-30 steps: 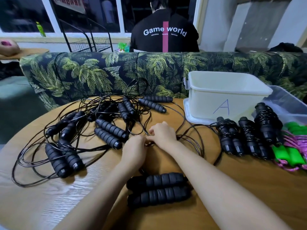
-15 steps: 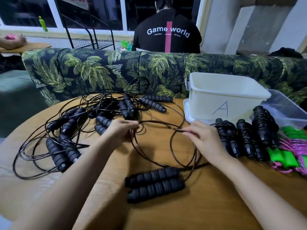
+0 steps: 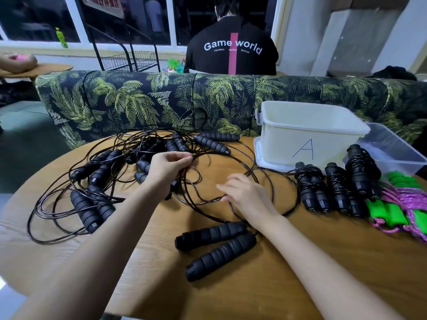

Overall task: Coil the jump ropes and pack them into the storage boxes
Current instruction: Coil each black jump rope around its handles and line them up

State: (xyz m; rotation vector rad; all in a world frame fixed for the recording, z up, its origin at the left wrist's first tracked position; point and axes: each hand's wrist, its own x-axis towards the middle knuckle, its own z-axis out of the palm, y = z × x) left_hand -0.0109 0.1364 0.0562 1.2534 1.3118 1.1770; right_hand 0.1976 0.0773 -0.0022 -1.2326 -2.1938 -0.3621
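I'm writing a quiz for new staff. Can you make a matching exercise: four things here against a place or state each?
1 white box
2 left hand
3 green handles
4 clear box

a pinches black cord
b marked A
c far right, with pink cord
d right of the white box

Pairs: 1-b, 2-a, 3-c, 4-d

My left hand (image 3: 169, 166) is lifted, wrist bent, fingers pinching a black cord (image 3: 196, 155). My right hand (image 3: 248, 197) sits low, palm down, fingers stretched leftward and loosely spread.
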